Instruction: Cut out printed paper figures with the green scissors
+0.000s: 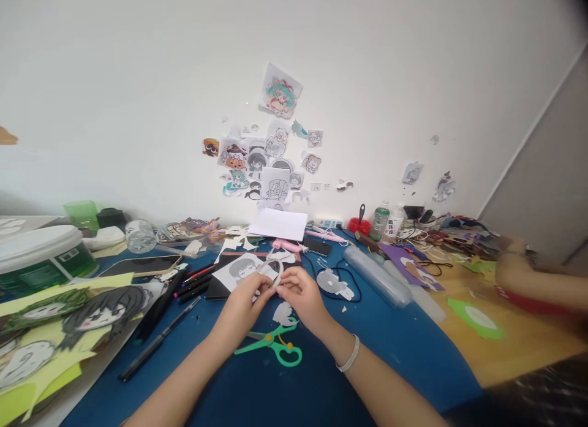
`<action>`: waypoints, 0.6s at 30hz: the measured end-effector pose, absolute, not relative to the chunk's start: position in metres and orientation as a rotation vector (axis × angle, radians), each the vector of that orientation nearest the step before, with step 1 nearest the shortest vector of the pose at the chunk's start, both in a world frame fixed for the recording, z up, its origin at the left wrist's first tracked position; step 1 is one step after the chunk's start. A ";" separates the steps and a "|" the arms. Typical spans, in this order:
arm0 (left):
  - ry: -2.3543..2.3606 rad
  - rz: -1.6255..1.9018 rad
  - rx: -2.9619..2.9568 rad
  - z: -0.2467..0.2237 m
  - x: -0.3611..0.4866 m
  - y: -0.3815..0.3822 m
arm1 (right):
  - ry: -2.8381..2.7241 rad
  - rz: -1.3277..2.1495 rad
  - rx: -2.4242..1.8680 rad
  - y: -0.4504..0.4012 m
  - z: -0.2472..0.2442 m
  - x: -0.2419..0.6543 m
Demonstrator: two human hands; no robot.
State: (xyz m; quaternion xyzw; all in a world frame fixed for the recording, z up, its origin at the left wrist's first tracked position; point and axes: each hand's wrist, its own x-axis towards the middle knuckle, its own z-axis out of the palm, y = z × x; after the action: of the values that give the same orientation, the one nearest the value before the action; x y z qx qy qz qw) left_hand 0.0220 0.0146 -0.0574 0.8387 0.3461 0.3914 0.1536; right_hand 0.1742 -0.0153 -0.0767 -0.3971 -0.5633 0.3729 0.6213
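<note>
My left hand (245, 301) and my right hand (307, 299) meet above the middle of the blue table mat. Between their fingertips they hold a thin pale ring that looks like a roll of tape (279, 269). Fingers of both hands are pinched on its near edge. Just beneath lies a small white paper cutout (283, 315), partly over green-handled scissors (281, 347). Behind my left hand, a sheet with a grey character drawing (235, 271) rests on a black flat item. A grey-and-white paper cutout (334, 283) lies to the right of my right hand.
Black pens (158, 341) and a phone (141, 266) lie at left, near a white-lidded tub (41, 255) and colored drawings (103, 313). A clear plastic roll (376, 277) lies at right. Bottles (380, 222) stand behind. Another person's arm (533, 277) reaches in at far right.
</note>
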 end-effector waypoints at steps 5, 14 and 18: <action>1.021 1.018 2.453 -0.059 0.019 0.012 | -1.246 0.902 -0.916 -0.016 -0.077 0.174; 0.767 0.791 2.482 -0.054 0.021 0.000 | -1.238 0.829 -0.916 -0.014 -0.073 0.180; 0.817 0.815 2.457 -0.055 0.023 -0.001 | -1.313 0.813 -0.912 -0.016 -0.073 0.181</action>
State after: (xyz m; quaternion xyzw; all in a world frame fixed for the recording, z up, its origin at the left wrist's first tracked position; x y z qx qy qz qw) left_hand 0.0227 -0.0007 -0.0552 0.8845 0.2941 0.2936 0.2120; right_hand 0.1813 -0.0156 -0.0727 -0.3971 -0.5719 0.3541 0.6244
